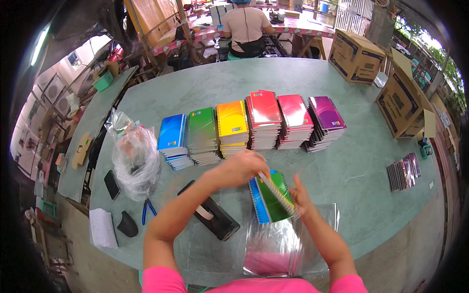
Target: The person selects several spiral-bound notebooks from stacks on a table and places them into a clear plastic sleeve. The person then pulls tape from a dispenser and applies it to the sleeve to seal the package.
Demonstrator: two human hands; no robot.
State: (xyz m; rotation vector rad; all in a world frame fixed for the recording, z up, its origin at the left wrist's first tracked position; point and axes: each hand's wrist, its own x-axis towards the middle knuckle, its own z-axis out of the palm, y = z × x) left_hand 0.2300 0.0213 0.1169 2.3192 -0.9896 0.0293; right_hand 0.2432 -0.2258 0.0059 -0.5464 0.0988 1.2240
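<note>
Toward the near edge of the tabletop (364,171), the left hand (243,167) has its grip pinched on a tilted notebook (278,192) over fanned blue-and-green spiral notebooks (275,209); the right hand (302,198), thumb raised, flanks them, its grip unclear.

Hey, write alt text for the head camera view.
A person's left hand and right hand handle spiral notebooks, blue and green covers showing, above clear plastic sheeting. Beyond stand six colored notebook stacks on a green table.

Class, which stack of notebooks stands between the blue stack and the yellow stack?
The green stack stands between the blue stack and the yellow stack, as the head view shows.
</note>
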